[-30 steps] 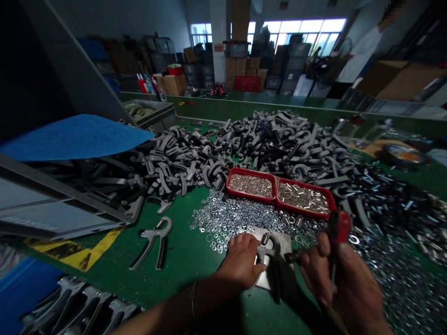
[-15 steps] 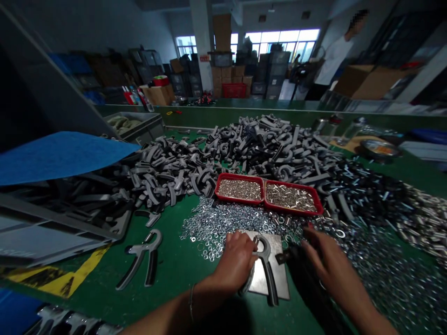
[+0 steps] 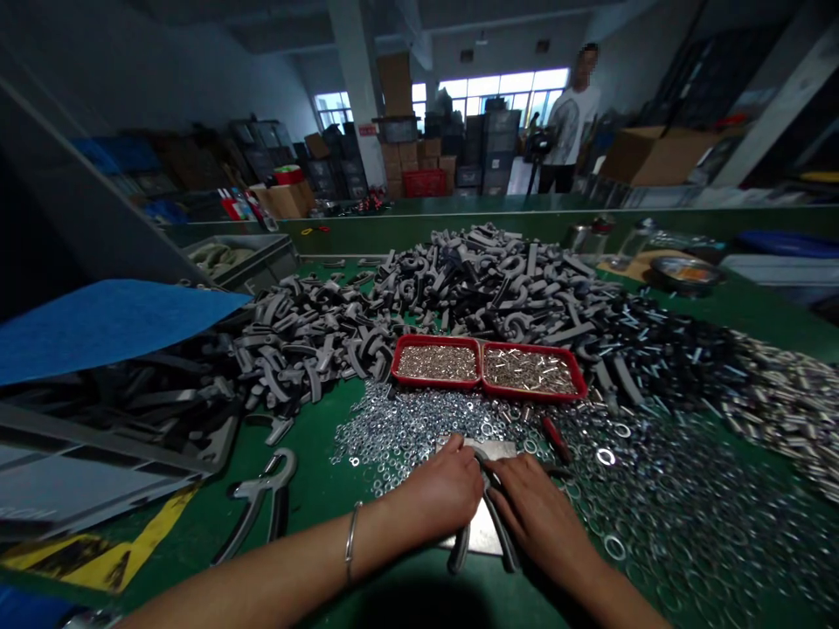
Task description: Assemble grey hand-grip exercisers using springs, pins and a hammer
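Note:
A grey and black hand grip strengthener [image 3: 502, 531] lies over a metal plate [image 3: 486, 535] in front of me, its two handles pointing my way. My left hand [image 3: 452, 485] is closed around its upper left part. My right hand [image 3: 538, 507] is closed on its right side, the fingers close to those of my left. Both hands hide most of the grip's curved top. Just beyond my right hand lies a tool with a red handle [image 3: 556, 439]. Another hand grip strengthener [image 3: 262, 498] rests on the green table to the left.
Two red trays [image 3: 436, 382] of small metal pins stand behind loose washers and nuts [image 3: 406, 428]. Grey handles [image 3: 485, 279] are heaped farther back, black parts [image 3: 682, 358] to the right. A grey crate [image 3: 131, 454] is at left. A person [image 3: 570, 122] stands across the room.
My right hand has moved left from the dark tool onto the hand grip strengthener, beside my left hand. The view has shifted slightly, and the person in the background appears farther left.

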The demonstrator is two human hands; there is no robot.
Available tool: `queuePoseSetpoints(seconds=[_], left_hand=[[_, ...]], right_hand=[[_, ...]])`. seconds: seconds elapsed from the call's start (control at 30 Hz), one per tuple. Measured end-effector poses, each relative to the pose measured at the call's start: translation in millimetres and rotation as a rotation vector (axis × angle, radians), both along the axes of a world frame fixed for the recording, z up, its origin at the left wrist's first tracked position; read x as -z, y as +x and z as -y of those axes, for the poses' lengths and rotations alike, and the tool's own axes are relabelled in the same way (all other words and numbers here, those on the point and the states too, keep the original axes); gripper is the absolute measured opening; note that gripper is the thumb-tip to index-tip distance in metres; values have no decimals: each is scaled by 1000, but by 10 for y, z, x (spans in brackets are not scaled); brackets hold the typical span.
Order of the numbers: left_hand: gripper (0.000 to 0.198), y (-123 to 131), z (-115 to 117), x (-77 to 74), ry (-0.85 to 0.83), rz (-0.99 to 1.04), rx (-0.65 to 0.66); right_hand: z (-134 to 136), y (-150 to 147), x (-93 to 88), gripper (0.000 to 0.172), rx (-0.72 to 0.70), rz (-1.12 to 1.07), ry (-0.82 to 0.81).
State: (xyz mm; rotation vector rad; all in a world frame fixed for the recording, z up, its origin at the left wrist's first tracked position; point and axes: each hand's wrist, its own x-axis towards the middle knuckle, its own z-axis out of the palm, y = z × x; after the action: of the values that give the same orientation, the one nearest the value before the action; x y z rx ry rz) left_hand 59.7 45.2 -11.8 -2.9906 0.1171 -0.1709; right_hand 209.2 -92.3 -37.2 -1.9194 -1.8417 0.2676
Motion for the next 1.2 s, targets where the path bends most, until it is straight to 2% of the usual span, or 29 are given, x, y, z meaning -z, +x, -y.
queuePoseSetpoints(seconds=[0.17,0.27,0.37,0.47,0.6,0.7,0.83,0.9,1.0,1.1,1.2], left_hand=[[16,0,35,6,64,-20,49],[17,28,22,-19,91,-33,74],[16,77,-5,-79,48,-80,76],[16,120,-8,-105,-25,-111,-6],[12,174,-42,-81,-127,-102,-157],[13,226,-279,-177,-154,-36,-286],[23,297,-967,-406,-176,55,-536],[20,343,-1315,-444,-194,20,-621],[21,440,-1639,-391,-214,-57,-698],[32,534,-1753,-314,-226,-91,-747],[31,527,-1807,-253,-239,-85,-775]], right_hand=[[20,-82,-12,39,15,41,-18],[26,-97,-21,36,25,59,-13],[28,-99,-38,31,10,64,-20],[21,-103,-52,28,-3,70,-34],[25,-141,-33,36,-14,72,-13],[67,-167,-4,38,12,65,8],[11,-69,-76,33,30,10,35],[-192,60,-182,24,61,50,58],[-751,283,-357,19,89,170,76],[-1417,444,-450,18,89,249,77],[-1901,520,-419,13,85,312,44]])
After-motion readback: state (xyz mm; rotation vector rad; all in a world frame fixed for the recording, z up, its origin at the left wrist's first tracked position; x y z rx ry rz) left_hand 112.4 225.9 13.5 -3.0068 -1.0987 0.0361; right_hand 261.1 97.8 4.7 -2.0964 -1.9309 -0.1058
